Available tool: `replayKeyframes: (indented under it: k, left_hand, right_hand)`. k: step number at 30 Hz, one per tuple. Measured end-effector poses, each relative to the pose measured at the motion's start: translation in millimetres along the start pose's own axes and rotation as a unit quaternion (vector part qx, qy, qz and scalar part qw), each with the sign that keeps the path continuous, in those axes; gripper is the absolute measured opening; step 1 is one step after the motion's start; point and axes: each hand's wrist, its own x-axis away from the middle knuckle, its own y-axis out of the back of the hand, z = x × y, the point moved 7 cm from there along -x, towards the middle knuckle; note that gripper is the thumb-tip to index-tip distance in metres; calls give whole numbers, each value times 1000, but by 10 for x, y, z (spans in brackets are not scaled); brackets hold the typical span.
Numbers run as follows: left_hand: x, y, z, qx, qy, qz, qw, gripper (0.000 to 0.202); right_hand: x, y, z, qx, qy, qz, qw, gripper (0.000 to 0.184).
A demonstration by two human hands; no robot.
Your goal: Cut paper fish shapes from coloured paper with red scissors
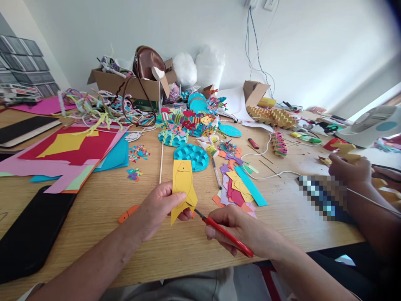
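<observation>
My left hand (166, 200) pinches a strip of yellow paper (182, 179) between thumb and fingers, held upright above the table's front part. A fish outline is drawn on the strip, and its lower end has been cut into a notch. Red-handled scissors (228, 238) are gripped in my right hand (234, 225), their blades at the lower right edge of the yellow paper. Partly behind my left wrist lies an orange paper fish (128, 213). Right of the hands is a pile of paper pieces (234, 188), some yellow ones with drawn fish.
Blue scalloped paper discs (191, 156), glue bottles (209, 147) and a pen (216, 173) lie ahead. Coloured sheets (69, 154) and a black tablet-like object (31, 234) are at left. A white cable (269, 175) crosses the right side, near another person's hand (351, 171) holding yellow pieces.
</observation>
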Motion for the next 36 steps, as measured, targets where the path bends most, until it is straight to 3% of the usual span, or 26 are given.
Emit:
replayKeyframes:
  k: [24,36]
  left_hand:
    - [1,-4,27,-2,9,5,1000,19]
    - [16,106,-49,-83,12,-11,996,16]
  right_hand:
    - [16,19,-13,37,0,-17,999,38]
    - [-6,29,-19,27,0,-15,1000,40]
